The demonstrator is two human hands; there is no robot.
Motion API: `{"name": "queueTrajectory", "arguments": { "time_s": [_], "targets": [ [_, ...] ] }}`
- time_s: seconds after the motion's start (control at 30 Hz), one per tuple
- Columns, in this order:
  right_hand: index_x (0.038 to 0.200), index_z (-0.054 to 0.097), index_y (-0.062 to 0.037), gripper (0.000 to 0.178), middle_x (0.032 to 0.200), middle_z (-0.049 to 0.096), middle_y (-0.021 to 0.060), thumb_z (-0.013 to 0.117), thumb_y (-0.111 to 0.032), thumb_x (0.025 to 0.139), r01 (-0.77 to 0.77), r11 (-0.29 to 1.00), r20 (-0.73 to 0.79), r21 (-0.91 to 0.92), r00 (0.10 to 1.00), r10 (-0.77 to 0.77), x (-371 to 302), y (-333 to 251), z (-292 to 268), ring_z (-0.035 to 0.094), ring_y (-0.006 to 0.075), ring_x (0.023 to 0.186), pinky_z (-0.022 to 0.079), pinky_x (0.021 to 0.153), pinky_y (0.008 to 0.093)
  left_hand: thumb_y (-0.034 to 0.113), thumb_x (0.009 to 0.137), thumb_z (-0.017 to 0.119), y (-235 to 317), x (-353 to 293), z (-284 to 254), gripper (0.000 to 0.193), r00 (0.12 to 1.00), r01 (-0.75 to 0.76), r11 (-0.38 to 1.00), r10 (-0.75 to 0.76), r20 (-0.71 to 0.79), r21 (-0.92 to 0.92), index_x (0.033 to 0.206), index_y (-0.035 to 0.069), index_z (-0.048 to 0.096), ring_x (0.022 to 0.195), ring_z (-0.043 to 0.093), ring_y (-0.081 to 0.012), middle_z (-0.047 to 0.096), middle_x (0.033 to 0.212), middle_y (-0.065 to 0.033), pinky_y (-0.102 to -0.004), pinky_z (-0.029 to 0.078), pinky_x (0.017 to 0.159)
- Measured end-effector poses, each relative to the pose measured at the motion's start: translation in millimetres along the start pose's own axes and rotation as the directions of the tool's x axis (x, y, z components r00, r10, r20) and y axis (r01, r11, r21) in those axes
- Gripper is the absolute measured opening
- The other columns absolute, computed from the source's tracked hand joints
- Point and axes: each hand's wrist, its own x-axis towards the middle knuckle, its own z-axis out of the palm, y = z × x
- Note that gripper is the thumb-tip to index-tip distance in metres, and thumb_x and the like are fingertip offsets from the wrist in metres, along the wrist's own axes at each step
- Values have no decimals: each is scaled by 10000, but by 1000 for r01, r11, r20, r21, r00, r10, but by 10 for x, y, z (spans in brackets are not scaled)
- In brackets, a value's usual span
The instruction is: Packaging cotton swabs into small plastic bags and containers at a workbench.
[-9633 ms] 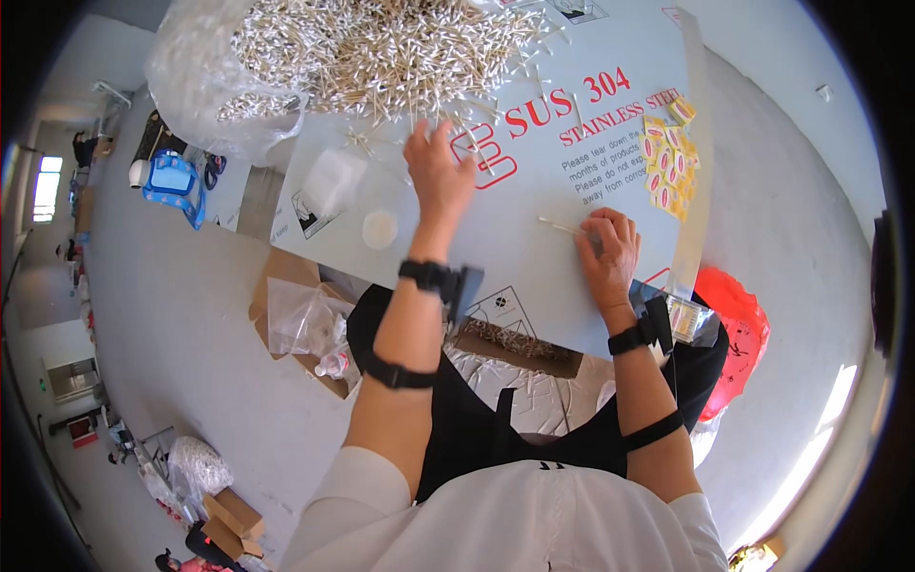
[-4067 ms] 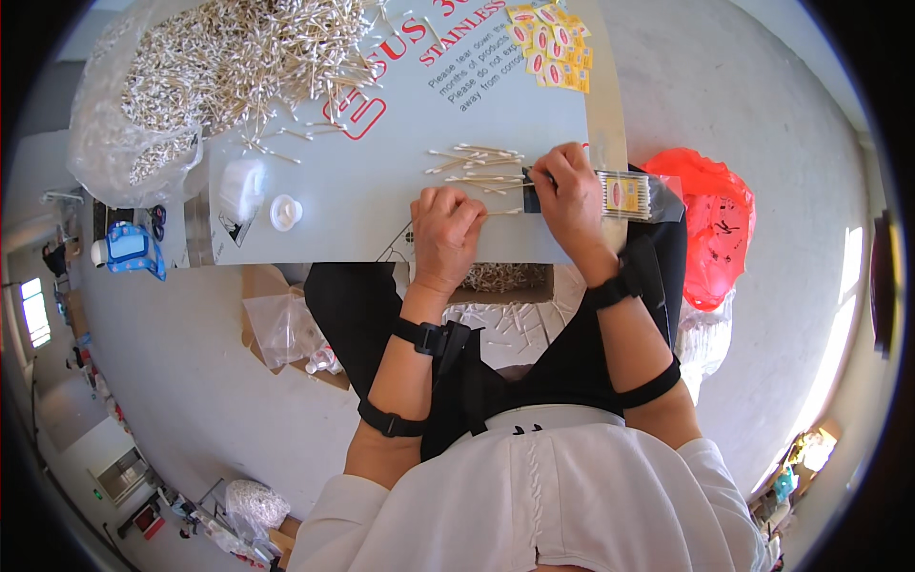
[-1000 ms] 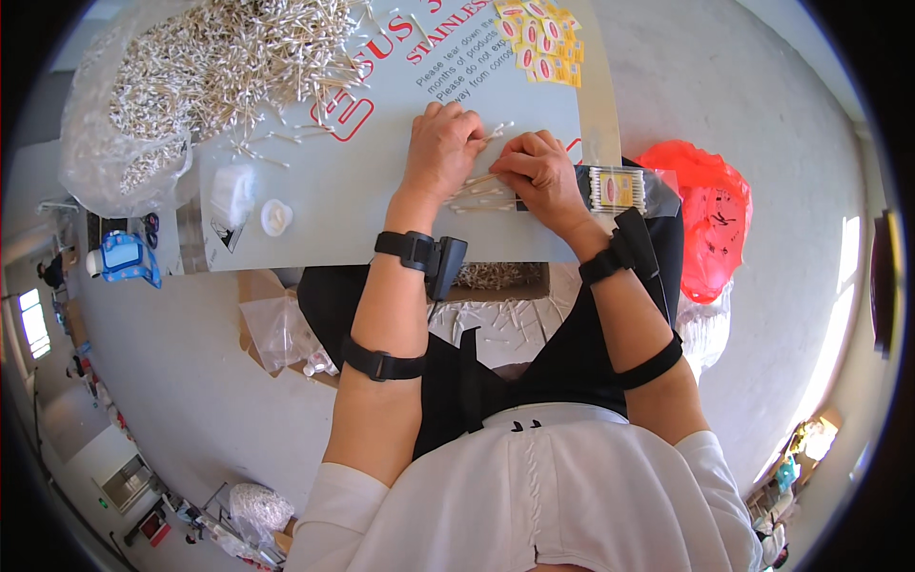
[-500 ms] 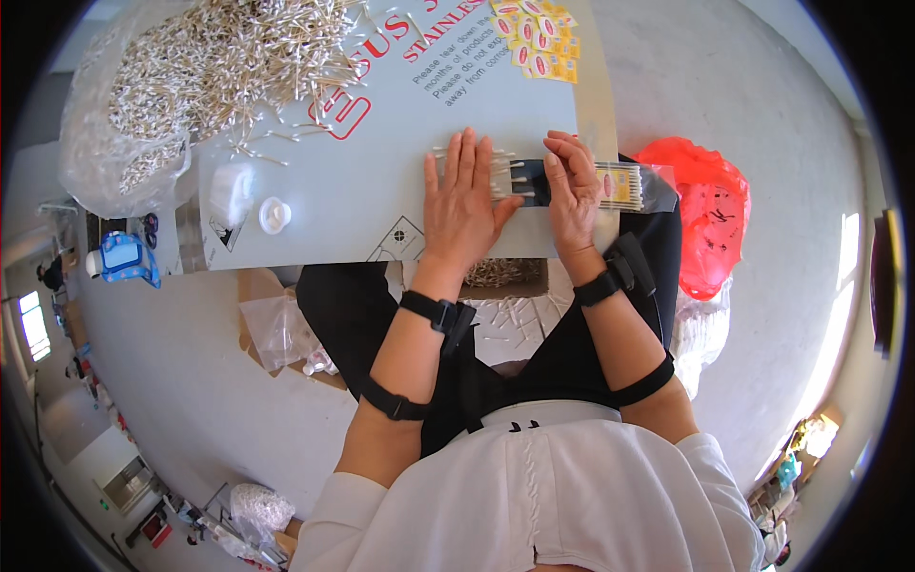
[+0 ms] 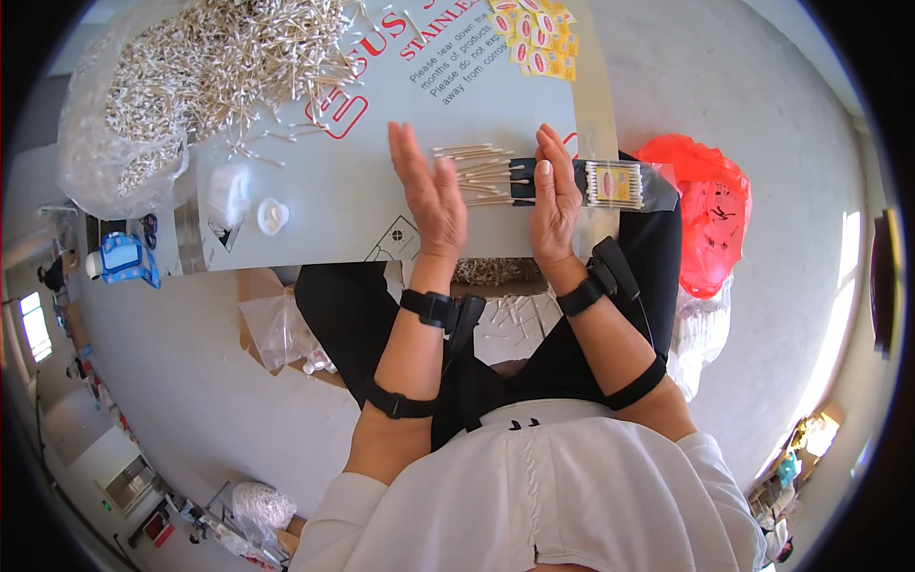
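Note:
Several loose cotton swabs (image 5: 486, 174) lie sideways on the metal-topped table between my hands, their right ends by a dark strip (image 5: 523, 181). To their left, my left hand (image 5: 429, 195) is open and turned on edge, fingers stretched upward. My right hand (image 5: 556, 195) also stands on edge, fingers straight and together, over the dark strip; it holds nothing. Just right of it lies a clear packet of cotton swabs (image 5: 597, 185) with a yellow card (image 5: 617, 184) inside, near the table's right edge. Whether my right hand presses on the strip is hidden.
A large heap of cotton swabs (image 5: 219, 76) spills from a clear bag at the far left. Yellow cards (image 5: 548, 43) lie at the far right. A white round lid (image 5: 273, 216) and clear container (image 5: 229, 194) sit at left. A red bag (image 5: 701, 219) hangs beyond the right edge.
My left hand has lifted from flat on the swabs, turned on edge and shifted left, uncovering them. My right hand has straightened its fingers and moved slightly left.

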Motion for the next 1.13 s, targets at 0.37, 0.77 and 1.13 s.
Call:
{"name": "queueTrajectory", "arguments": {
  "time_s": [0.37,0.77,1.13],
  "targets": [
    [1284,494,33,367,1400,438,158,437,-197,1003,-67,989,19,129,998,65,81,107,157,398,235,1303,293,1082,337,382,1013,345,74,-4,147,599,971,202,830,-239,-4,-521,1426,-45,262,1403,224,-271,243,1505,-189,-391,178,1144],
    [1286,480,67,406,1341,481,139,426,-227,1011,-191,917,-22,350,977,212,295,164,192,443,202,1258,344,1089,333,381,1000,395,57,78,168,606,934,264,575,-354,56,-774,1418,-43,277,1388,253,-291,288,1475,-199,-410,181,1146],
    [1137,611,2,239,1178,588,56,584,-87,917,-209,957,65,199,978,200,97,193,-303,554,124,998,422,939,269,36,692,712,185,-289,-239,488,914,-182,950,68,399,255,1156,96,571,1131,511,-315,533,1212,-123,-407,376,992]
  ]
}}
